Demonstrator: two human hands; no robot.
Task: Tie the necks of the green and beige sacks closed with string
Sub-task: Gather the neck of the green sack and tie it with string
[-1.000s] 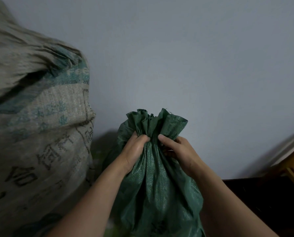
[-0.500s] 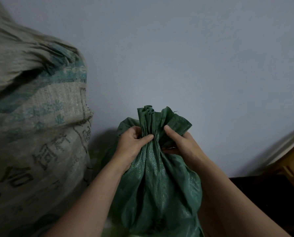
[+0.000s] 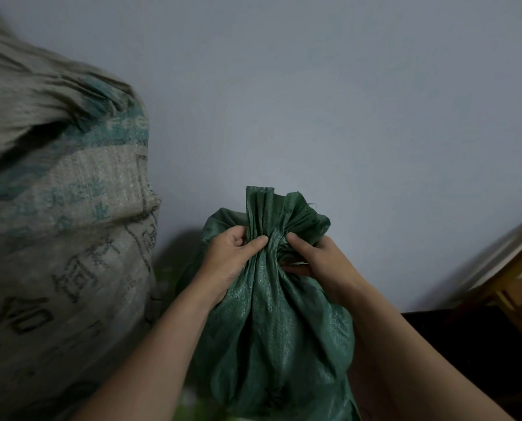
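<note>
At lower centre, left hand [image 3: 234,259] and right hand [image 3: 320,262] both grip the green sack's [image 3: 272,329] gathered neck; beige sack [image 3: 62,226] fills the left.

Storage corner — bare grey wall [image 3: 314,101], bulky printed beige sack [image 3: 65,223], wooden frame [image 3: 518,268].

beige sack [image 3: 108,299]: large dark characters [image 3: 74,268] printed down its side, chinese-style strokes, warped by folds and blur; none readable for certain. teal band [image 3: 123,138] near its top carries pale lettering, too smeared to read. fainter teal characters [image 3: 95,189] lower down, illegible. green sack [image 3: 272,329]: dark mark [image 3: 271,401] low on the front, unreadable.
</note>
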